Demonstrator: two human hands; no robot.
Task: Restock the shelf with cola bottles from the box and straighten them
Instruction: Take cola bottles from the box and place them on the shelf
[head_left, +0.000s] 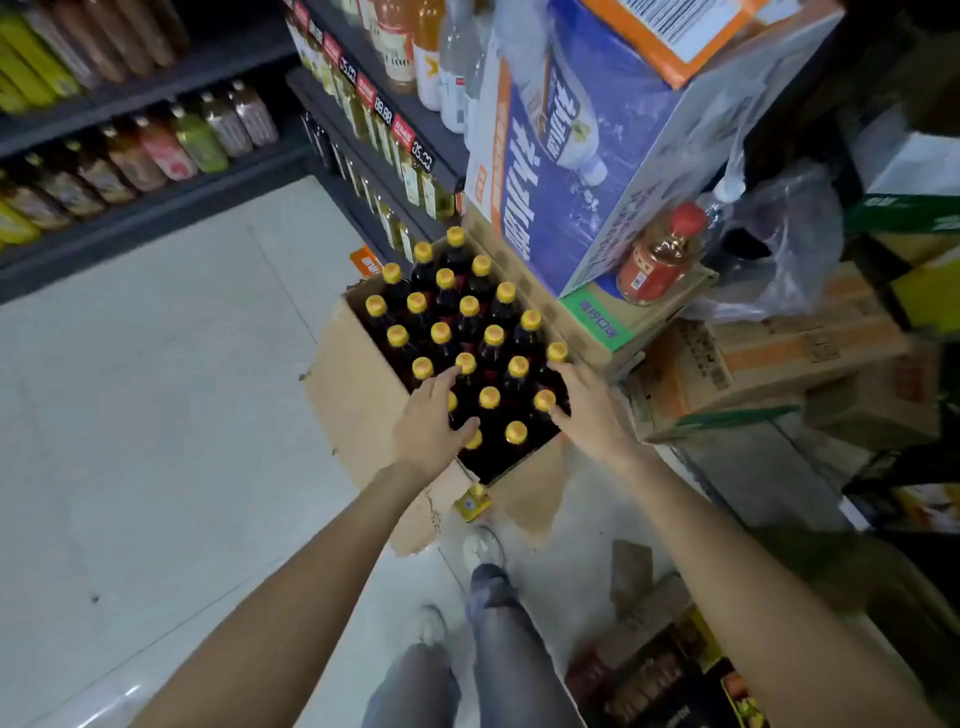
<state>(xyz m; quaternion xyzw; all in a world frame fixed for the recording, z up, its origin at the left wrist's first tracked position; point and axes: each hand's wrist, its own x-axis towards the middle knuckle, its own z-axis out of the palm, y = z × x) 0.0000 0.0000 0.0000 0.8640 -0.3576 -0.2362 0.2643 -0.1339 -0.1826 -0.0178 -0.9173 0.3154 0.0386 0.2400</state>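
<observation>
Both hands are down over the open cardboard box (358, 395) on the floor, and the cola bottles (470, 332) stand right under them, upright, long axes pointing straight up at the palms. The left hand (434, 423) is spread wide, fingertips reaching forward to a yellow cap (465, 362), thumb stretched down toward the nearest row; it holds nothing. The right hand (584, 402) is open too, fingers straight, thumb beside another cap (544, 400) at the box's right edge, empty as well. Neither hand is clearly nearer; each has bottles directly beneath its fingers, so the pick looks like a straight drop and a close around a neck. The bottles are dark, glossy plastic with ribbed yellow caps, packed tight in rows. The box is plain brown card, its near flap (415, 512) torn and ragged. Beyond the fingertips, further up and left, the dark shelf (363, 171) waits for the restock.
</observation>
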